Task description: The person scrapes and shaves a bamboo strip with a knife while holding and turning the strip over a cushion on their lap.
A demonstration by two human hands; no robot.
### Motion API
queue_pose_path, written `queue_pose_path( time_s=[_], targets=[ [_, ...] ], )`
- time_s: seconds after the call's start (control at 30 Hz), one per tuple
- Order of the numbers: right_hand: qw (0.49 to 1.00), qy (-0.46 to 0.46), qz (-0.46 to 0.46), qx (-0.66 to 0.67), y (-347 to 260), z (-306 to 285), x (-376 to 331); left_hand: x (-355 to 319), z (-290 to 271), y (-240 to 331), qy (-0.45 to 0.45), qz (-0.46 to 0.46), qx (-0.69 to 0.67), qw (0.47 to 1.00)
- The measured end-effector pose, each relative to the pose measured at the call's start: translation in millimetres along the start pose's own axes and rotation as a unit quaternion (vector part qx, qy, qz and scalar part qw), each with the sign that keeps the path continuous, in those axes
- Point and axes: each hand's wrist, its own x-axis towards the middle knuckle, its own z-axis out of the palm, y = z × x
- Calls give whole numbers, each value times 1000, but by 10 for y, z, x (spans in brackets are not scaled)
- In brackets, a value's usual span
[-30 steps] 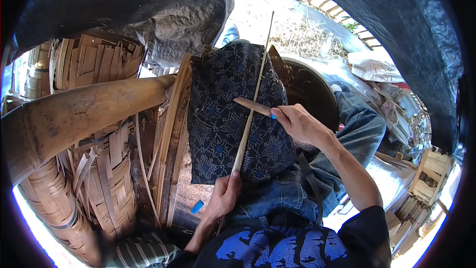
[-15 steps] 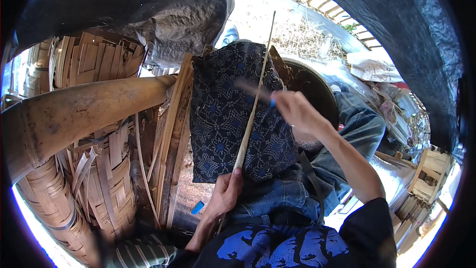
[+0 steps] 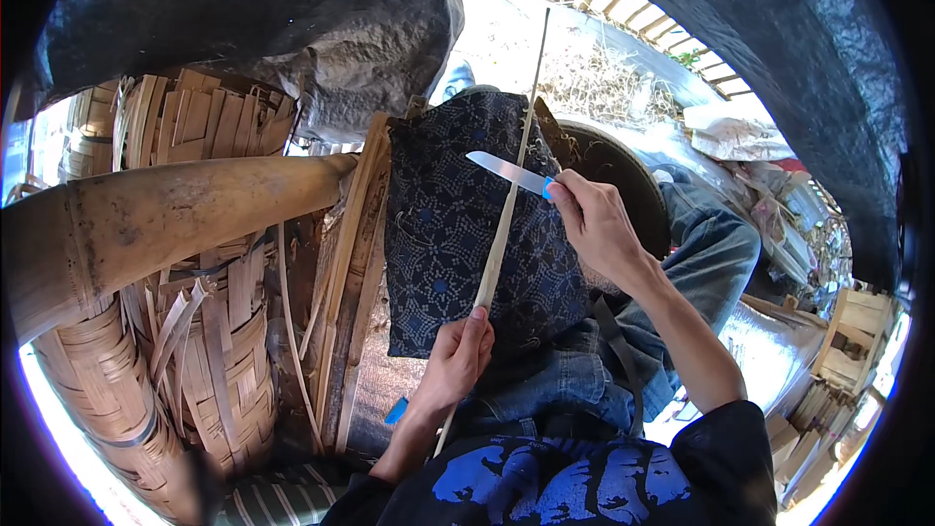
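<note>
My left hand (image 3: 458,360) is closed round the thick lower part of a long, pale bamboo strip (image 3: 501,251), thumb on top. The strip slants up and away over my lap, thinning to a narrow far tip. My right hand (image 3: 602,224) grips a knife (image 3: 508,171) with a blue handle, mostly hidden in the fingers. Its bright blade points left and lies across the upper half of the strip. Under both is a dark blue patterned cloth (image 3: 438,234) spread over my lap.
A thick bamboo pole (image 3: 195,214) juts in from the left beside woven bamboo baskets (image 3: 224,360). Wooden slats (image 3: 355,282) stand left of the cloth. A small blue object (image 3: 396,411) lies by my left wrist. A dark round container (image 3: 628,175) is beyond my right hand.
The knife, blurred by motion before, now shows sharply across the strip. My left hand and the strip's held end have shifted slightly right and up in the picture.
</note>
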Motion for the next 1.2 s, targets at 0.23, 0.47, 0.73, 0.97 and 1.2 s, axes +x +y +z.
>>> queue_pose_path(
  time_s=[0.23,0.47,0.73,0.97,1.2],
  targets=[
    [994,-95,-45,-21,58,158,-105,32,-34,-93,35,5,37,999],
    [994,-9,-90,-66,104,94,-54,48,-62,-92,28,-7,31,999],
    [980,-103,-60,-160,122,104,-98,41,-65,-93,23,-3,34,999],
    [971,-70,-154,-166,128,47,-97,37,-49,-85,25,-9,20,999],
    [967,-195,-47,-158,88,82,-35,-7,-28,-134,56,14,86,995]
  ],
)
